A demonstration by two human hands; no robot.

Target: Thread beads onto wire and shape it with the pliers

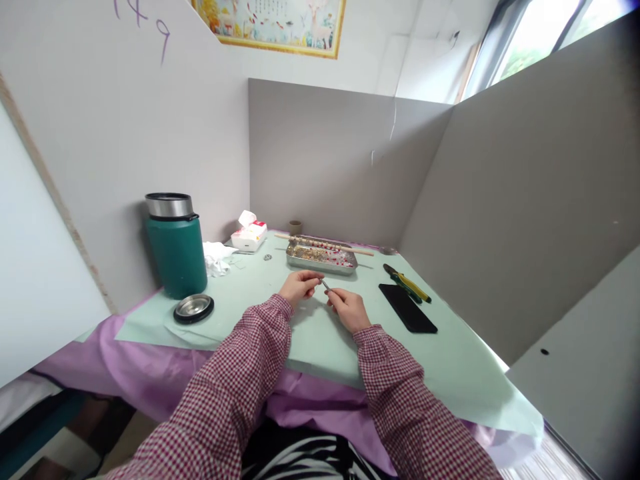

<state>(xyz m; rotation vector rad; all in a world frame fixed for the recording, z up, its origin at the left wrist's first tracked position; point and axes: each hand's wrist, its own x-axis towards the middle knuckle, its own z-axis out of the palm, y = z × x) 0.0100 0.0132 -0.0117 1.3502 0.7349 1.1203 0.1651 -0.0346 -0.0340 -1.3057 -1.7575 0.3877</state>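
Note:
My left hand (299, 287) and my right hand (349, 309) meet over the pale green mat (320, 333), both in checked red sleeves. Their fingers are pinched together on a thin grey pin-like piece (325, 285) held between them. What the left fingers grip is too small to name. Just beyond the hands stands a shallow metal tray (320, 259) filled with several small beads. A wooden stick (325, 245) threaded with beads lies across the tray's far rim.
A green flask (176, 244) stands at the left with its lid (193, 308) on the mat. A tissue pack (249, 235), crumpled tissue (217, 257), black phone (407, 307) and yellow-handled pliers (407, 283) lie around. Grey partitions close in the back and right.

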